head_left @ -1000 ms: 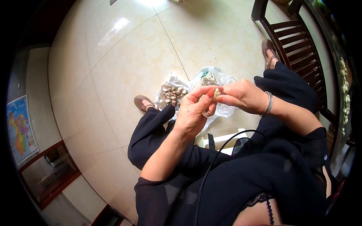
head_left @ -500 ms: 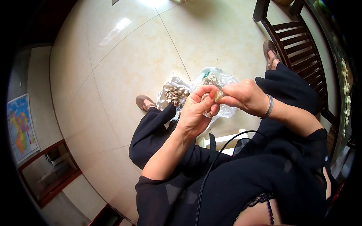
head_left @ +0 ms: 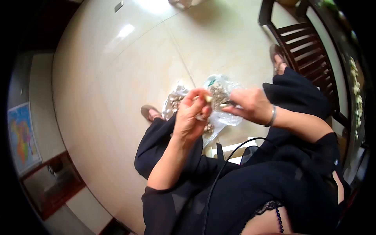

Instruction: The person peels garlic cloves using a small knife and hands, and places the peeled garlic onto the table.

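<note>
My left hand [head_left: 190, 115] is closed, pinching a small pale piece [head_left: 208, 98] between thumb and fingertips. My right hand [head_left: 250, 105], with a bracelet at its wrist, closes around a small dark blade-like tool [head_left: 231, 103]. A pale scrap [head_left: 223, 105] shows at the tool's tip. The hands are a short gap apart. Beneath my left hand, a white plastic bag [head_left: 167, 111] holds small brown-and-white rounded pieces [head_left: 176, 102], partly hidden by the hand. Between and below the hands, a clear plastic bag [head_left: 233, 119] holds greyish scraps [head_left: 219, 96].
A dark wooden slatted chair [head_left: 309, 47] stands at the right. Pale pieces [head_left: 357, 94] line the dark surface at the far right. A black cable [head_left: 225, 160] crosses in front of me, near a white plastic object [head_left: 235, 158]. A map [head_left: 24, 135] is at the left.
My hands have come apart: the left moved left with the pale piece, and the right drew back slightly, showing the dark tool. The view has shifted a little.
</note>
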The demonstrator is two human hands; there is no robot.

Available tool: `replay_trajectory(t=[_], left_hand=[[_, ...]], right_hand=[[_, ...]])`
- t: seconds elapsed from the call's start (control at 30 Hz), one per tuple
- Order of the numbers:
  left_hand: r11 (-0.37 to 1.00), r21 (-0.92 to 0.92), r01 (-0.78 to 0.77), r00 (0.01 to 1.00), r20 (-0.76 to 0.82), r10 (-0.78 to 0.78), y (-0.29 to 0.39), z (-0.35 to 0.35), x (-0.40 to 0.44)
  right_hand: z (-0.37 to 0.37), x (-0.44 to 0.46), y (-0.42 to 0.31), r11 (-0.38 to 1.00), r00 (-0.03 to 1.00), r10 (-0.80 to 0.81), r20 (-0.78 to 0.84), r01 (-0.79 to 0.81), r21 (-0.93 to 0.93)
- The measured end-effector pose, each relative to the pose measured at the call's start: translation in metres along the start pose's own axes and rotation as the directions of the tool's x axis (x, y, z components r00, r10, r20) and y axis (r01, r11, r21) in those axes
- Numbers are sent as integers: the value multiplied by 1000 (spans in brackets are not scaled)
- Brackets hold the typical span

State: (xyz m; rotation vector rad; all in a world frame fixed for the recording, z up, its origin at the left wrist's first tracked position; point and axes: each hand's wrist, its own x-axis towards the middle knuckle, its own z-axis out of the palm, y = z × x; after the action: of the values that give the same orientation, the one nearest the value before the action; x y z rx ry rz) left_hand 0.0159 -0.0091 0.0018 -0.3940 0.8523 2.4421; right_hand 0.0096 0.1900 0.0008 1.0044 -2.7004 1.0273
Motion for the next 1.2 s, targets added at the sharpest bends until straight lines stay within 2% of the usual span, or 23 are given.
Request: replay_trajectory(t=[0.03,0.07,0.13,0.17,0.2,0.23,0.27,0.3,0.33,0.37,0.43,0.5,0.53,0.57,0.63,0.67,0.8,0.87,0.97,1.0,1.13,1.2], left_hand=[[999,49,3,999,-41,-1,4,-1,1],[997,71,-20,1000,-9,21,6,-5,4],[994,99,-39,999,41,35,10,-9,10],[992,123,-39,998,57,33,11,-5,16],[986,158,-51,997,60,42,11,-5,23],[978,195,-71,996,59,61,11,0,29],[976,205,-71,995,87,54,9,11,37],[974,211,-78,993,99,58,6,23,45],[958,277,-68,992,125,34,2,41,54],[954,291,-74,988,149,31,-1,68,61],[878,474,-62,990,138,-5,-21,133,84],[840,539,-61,938,320,-137,-45,193,114],[799,597,-78,927,338,-162,-63,224,127],[757,647,-91,918,349,-188,-84,254,137],[761,641,-96,896,389,-215,-128,297,161],[743,662,-95,902,374,-218,-149,314,173],[765,641,-70,864,422,-275,-207,356,209],[719,692,-63,908,339,-247,-223,372,219],[683,728,-61,906,328,-268,-233,382,227],[707,704,-63,890,361,-280,-237,381,231],[738,674,9,891,330,-312,-232,381,229],[826,557,81,871,364,-330,-215,368,228]], right_hand=[[13,-5,6,999,1000,21,3,-21,36],[18,-9,10,998,998,46,53,-48,47],[21,-14,13,979,950,180,254,-198,48],[35,-21,23,986,968,139,208,-154,60],[27,-19,23,973,932,198,303,-224,54],[20,-17,22,968,887,232,399,-249,-7],[15,-19,19,969,893,247,376,-221,-110],[13,-20,19,965,869,257,423,-210,-156],[13,-23,19,953,869,301,393,-268,-139],[9,-22,14,940,825,342,449,-307,-151],[10,-31,18,977,892,207,402,-164,-138],[8,-31,18,972,888,220,403,-166,-167],[8,-34,19,975,900,190,392,-125,-185],[4,-33,17,966,856,245,455,-174,-192],[41,-38,33,969,930,217,297,-170,-177],[50,-41,37,970,939,216,266,-176,-165],[10,-52,36,972,905,230,357,-194,-134],[-5,-60,39,968,890,248,383,-213,-132],[-17,-66,43,961,867,276,415,-243,-131],[-19,-68,45,960,861,281,424,-248,-132],[-27,-70,47,950,840,312,444,-279,-140],[-27,-66,47,945,831,326,452,-286,-156]])
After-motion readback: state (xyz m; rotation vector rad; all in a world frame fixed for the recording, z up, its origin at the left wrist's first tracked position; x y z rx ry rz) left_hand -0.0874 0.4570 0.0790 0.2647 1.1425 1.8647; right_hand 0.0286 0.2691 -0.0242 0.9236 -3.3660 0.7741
